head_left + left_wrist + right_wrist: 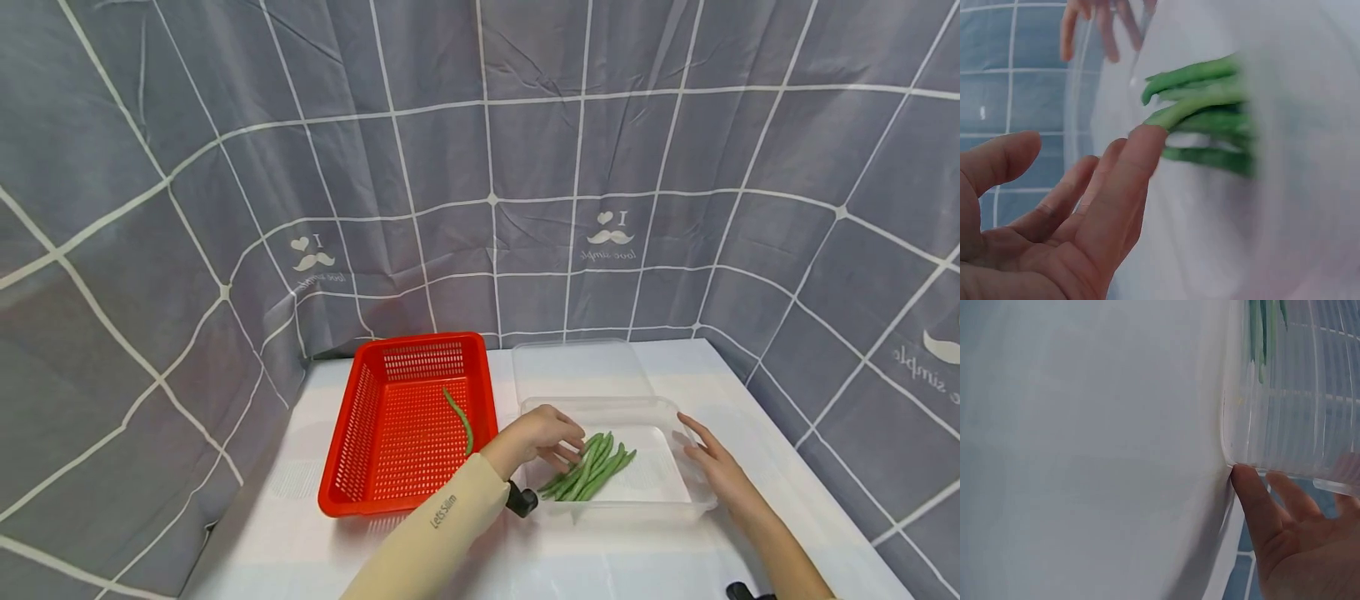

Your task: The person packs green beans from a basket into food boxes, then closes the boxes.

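A clear plastic container holds a bunch of green beans at its left side. Over the container's left wall reaches my left hand, its fingers loosely bent and nothing gripped. In the left wrist view a fingertip of it overlaps the end of one of the green beans. My right hand rests against the right wall of the container, fingers extended. From the right wrist view, its fingertips touch the container's lower edge from outside. One single green bean lies in the red basket.
The red plastic basket with slotted walls stands left of the container on a white-covered table. A flat clear lid lies behind the container. Grey curtain with white grid lines encloses the back and sides.
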Action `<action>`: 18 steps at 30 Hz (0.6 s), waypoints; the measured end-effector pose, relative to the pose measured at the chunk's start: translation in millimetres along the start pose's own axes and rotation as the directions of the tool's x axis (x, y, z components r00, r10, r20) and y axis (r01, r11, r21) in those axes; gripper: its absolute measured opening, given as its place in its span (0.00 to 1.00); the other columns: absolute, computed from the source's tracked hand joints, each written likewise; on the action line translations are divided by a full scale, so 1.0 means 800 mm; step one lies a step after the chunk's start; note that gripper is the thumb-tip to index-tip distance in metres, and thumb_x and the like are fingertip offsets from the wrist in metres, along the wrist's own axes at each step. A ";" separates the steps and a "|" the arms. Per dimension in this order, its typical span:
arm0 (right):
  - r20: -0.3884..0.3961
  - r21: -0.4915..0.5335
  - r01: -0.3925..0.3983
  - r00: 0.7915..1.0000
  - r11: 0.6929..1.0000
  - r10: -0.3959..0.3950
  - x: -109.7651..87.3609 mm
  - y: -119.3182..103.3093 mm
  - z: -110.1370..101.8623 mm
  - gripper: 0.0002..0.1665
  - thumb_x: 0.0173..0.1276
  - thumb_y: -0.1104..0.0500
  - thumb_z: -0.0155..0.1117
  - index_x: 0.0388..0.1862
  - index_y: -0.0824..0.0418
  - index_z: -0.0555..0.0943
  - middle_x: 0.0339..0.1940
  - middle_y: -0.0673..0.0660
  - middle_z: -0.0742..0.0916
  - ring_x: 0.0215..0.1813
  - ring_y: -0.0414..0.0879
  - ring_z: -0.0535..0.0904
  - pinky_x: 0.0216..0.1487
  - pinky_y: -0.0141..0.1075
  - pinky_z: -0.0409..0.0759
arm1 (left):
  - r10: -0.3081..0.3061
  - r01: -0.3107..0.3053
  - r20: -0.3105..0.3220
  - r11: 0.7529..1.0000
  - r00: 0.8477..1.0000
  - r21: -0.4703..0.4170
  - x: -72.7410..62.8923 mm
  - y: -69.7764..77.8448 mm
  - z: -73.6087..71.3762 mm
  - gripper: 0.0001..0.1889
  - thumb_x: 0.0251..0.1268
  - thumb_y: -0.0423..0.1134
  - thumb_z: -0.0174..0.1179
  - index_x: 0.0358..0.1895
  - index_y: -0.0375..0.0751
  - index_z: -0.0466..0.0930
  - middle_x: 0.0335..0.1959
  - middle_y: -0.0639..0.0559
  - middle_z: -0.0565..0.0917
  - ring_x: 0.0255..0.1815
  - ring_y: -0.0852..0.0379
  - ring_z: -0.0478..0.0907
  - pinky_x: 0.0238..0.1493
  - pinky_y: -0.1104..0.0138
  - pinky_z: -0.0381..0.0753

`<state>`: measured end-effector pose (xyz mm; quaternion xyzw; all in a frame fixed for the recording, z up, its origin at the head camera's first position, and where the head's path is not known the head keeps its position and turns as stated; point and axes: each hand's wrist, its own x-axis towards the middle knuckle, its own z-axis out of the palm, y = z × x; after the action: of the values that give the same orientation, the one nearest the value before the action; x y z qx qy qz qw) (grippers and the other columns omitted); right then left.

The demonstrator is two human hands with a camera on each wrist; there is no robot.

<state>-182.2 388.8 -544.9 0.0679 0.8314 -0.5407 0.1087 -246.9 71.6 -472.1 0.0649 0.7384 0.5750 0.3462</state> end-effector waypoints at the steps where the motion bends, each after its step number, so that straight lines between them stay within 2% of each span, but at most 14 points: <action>1: -0.001 0.000 0.005 1.000 1.000 -0.005 0.000 0.000 0.000 0.38 0.89 0.53 0.40 0.90 0.50 0.41 0.89 0.71 0.40 0.85 0.81 0.39 0.78 0.82 0.45 | 0.010 -0.010 -0.002 1.000 1.000 -0.018 -0.001 0.002 -0.004 0.20 0.76 0.34 0.60 0.62 0.22 0.80 0.55 0.30 0.88 0.58 0.32 0.87 0.54 0.46 0.91; 5: -0.002 -0.005 0.020 1.000 1.000 -0.020 0.002 0.001 0.000 0.38 0.89 0.54 0.40 0.90 0.51 0.41 0.89 0.71 0.40 0.85 0.82 0.40 0.78 0.82 0.45 | 0.048 -0.051 -0.023 0.994 0.999 -0.099 -0.009 0.015 -0.033 0.19 0.77 0.34 0.60 0.62 0.22 0.80 0.58 0.28 0.87 0.61 0.33 0.86 0.55 0.48 0.91; 9: -0.001 -0.010 0.018 1.000 1.000 -0.018 0.002 0.002 -0.001 0.38 0.89 0.54 0.40 0.90 0.51 0.41 0.89 0.71 0.40 0.85 0.81 0.40 0.78 0.82 0.44 | 0.073 -0.087 -0.086 0.980 0.994 -0.179 -0.024 0.029 -0.072 0.19 0.78 0.36 0.61 0.64 0.25 0.80 0.60 0.31 0.86 0.61 0.37 0.88 0.56 0.52 0.91; 14: 0.007 -0.009 -0.006 1.000 1.000 0.006 0.002 0.001 -0.003 0.39 0.89 0.53 0.40 0.90 0.49 0.39 0.89 0.69 0.39 0.86 0.80 0.38 0.79 0.81 0.44 | 0.080 -0.134 -0.201 0.953 0.976 -0.272 -0.037 0.031 -0.126 0.20 0.79 0.36 0.61 0.65 0.25 0.79 0.56 0.35 0.88 0.56 0.42 0.90 0.58 0.52 0.90; 18: 0.012 -0.009 -0.017 1.000 1.000 0.017 0.003 0.000 -0.004 0.39 0.89 0.53 0.40 0.90 0.48 0.39 0.89 0.69 0.38 0.86 0.80 0.37 0.79 0.81 0.44 | 0.044 -0.145 -0.287 0.929 0.957 -0.341 -0.043 0.024 -0.169 0.21 0.80 0.37 0.60 0.66 0.26 0.78 0.51 0.38 0.89 0.54 0.44 0.91 0.60 0.51 0.89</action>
<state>-184.8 392.1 -544.2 0.0712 0.8324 -0.5366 0.1186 -306.4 -47.6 -426.4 -0.0435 0.6578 0.7195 0.2184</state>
